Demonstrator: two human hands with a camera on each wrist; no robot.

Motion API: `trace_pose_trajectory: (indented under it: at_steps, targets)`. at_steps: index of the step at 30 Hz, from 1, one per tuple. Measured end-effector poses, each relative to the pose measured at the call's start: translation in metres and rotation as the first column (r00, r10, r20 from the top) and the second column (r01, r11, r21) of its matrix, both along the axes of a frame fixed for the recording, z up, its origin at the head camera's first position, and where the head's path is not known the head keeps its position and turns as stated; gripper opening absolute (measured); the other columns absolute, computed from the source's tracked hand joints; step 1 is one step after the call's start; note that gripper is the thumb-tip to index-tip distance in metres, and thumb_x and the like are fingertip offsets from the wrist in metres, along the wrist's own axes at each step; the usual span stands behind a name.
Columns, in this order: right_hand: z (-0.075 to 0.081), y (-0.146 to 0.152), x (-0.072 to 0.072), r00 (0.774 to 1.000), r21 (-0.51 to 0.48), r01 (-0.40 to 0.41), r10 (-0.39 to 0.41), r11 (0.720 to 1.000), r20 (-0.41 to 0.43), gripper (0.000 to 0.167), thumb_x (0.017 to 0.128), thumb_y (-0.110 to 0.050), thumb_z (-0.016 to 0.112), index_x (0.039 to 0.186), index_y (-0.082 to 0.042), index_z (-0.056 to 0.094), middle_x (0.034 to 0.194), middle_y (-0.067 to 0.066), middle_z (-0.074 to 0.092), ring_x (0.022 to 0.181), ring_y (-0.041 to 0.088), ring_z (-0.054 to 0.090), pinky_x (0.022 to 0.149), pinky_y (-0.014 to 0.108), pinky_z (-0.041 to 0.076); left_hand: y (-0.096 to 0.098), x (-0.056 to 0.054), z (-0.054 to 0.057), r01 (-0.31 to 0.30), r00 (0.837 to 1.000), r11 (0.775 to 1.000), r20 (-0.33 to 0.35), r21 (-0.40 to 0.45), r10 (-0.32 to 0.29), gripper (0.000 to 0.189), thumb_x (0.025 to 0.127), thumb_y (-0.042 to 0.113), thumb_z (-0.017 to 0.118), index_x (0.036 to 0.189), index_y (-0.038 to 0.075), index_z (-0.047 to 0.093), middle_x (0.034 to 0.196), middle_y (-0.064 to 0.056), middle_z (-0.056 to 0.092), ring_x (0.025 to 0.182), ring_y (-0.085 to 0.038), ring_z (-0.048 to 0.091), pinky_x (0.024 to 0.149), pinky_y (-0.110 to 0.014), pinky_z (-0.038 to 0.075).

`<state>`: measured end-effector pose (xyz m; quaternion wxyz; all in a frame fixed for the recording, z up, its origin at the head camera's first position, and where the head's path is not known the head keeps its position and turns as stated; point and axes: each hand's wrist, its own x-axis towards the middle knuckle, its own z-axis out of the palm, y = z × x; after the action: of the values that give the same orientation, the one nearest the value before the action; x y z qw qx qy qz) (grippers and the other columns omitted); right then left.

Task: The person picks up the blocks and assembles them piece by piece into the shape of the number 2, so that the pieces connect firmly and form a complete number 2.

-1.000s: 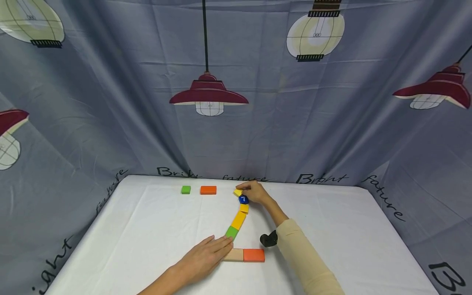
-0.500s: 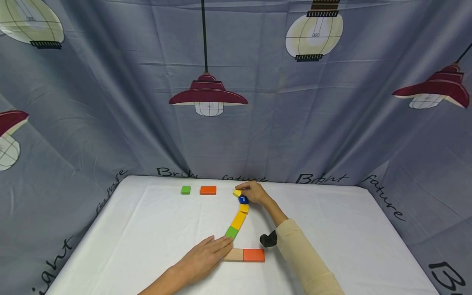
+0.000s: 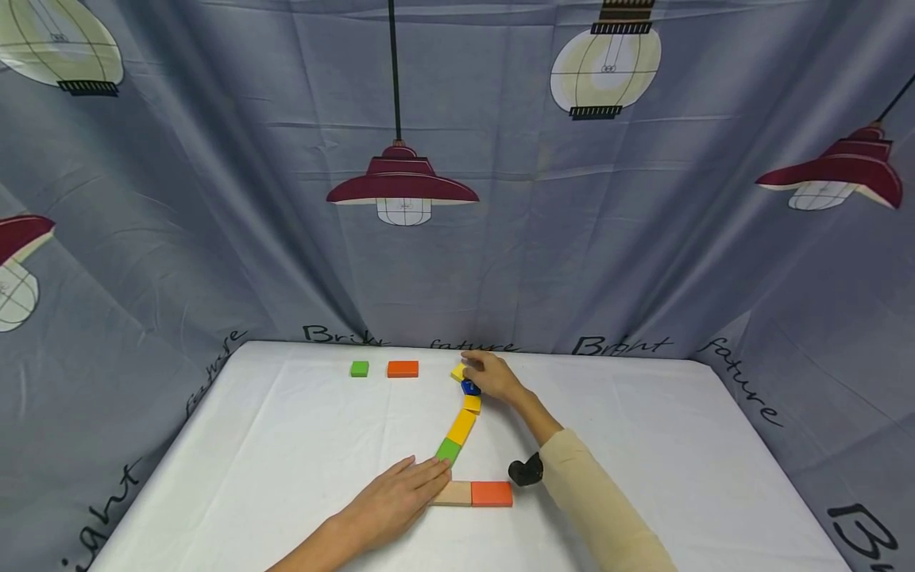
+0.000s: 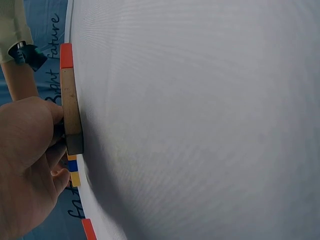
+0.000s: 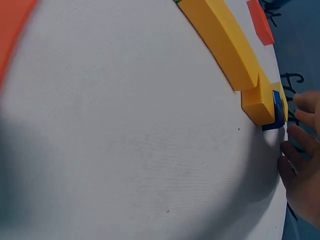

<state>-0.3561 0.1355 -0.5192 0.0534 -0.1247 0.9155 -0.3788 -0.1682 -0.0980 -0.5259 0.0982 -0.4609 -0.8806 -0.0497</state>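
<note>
My left hand lies palm down with straight fingers over the near end of a curved row of blocks. Its fingertips overlap a green block and a plain wooden block; an orange block adjoins the wooden one. Farther along the row come a long yellow block, a short yellow block, a blue block and a yellow end block. My right hand hovers at that far end, fingers loosely bent beside the blue and yellow blocks, thumb partly covering the blue one.
A small green block and an orange block lie apart near the back edge of the white-covered table. A grey curtain printed with lamps hangs behind. A black wrist device sticks out from the right sleeve.
My right hand has shifted slightly off the yellow end block, its fingers parting a little; the thumb now hides part of the blue block's numeral. The left hand and the row stay put.
</note>
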Motion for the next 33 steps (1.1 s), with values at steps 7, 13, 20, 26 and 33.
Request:
trace_pose_trajectory:
  at_steps: [7,13,20,26,33]
  targets:
    - [0.001,0.005,0.008,0.996,0.11,-0.052,0.06,0.993,-0.072,0.047,0.104,-0.021,0.051,0.147,-0.004,0.048,0.15,0.013,0.047,0.139,0.029,0.042,0.114,0.044,0.034,0.0,-0.001,0.001,-0.003,1.0,1.0,0.02,-0.012,0.003,0.043,0.102,0.018,0.058,0.143,0.007,0.055,0.15,-0.004,0.048,0.136,-0.018,0.046,0.106,-0.046,0.043]
    - [0.002,0.01,0.016,0.985,0.305,-0.101,0.138,0.947,-0.102,0.051,0.105,-0.031,0.047,0.149,-0.005,0.046,0.153,0.016,0.042,0.142,0.033,0.037,0.116,0.049,0.028,0.001,0.0,0.0,-0.008,0.999,1.0,0.035,-0.016,0.009,0.044,0.102,0.019,0.058,0.144,0.007,0.054,0.15,-0.004,0.048,0.136,-0.018,0.046,0.106,-0.046,0.044]
    - [0.0,0.012,0.028,0.976,0.481,-0.097,0.178,0.871,-0.126,0.061,0.104,-0.044,0.042,0.155,-0.01,0.038,0.16,0.013,0.03,0.146,0.038,0.027,0.115,0.06,0.023,0.001,0.0,0.001,-0.01,1.0,1.0,0.018,-0.022,0.01,0.043,0.102,0.019,0.057,0.144,0.007,0.054,0.15,-0.004,0.049,0.136,-0.018,0.046,0.106,-0.045,0.043]
    - [-0.003,0.011,0.039,0.974,0.56,-0.067,0.177,0.826,-0.145,0.061,0.106,-0.045,0.033,0.159,-0.014,0.028,0.164,0.008,0.022,0.149,0.035,0.017,0.116,0.063,0.014,0.001,0.0,0.0,-0.009,1.0,1.0,0.021,-0.015,0.009,0.043,0.102,0.019,0.057,0.144,0.006,0.054,0.149,-0.005,0.049,0.136,-0.018,0.046,0.106,-0.046,0.043]
    - [-0.007,0.01,0.05,0.971,0.577,-0.068,0.188,0.814,-0.15,0.06,0.108,-0.039,0.03,0.16,-0.01,0.021,0.165,0.006,0.018,0.15,0.031,0.014,0.117,0.062,0.011,0.0,-0.001,-0.001,-0.009,1.0,1.0,0.023,-0.018,0.009,0.044,0.102,0.019,0.057,0.144,0.007,0.054,0.15,-0.005,0.049,0.136,-0.018,0.046,0.107,-0.045,0.043]
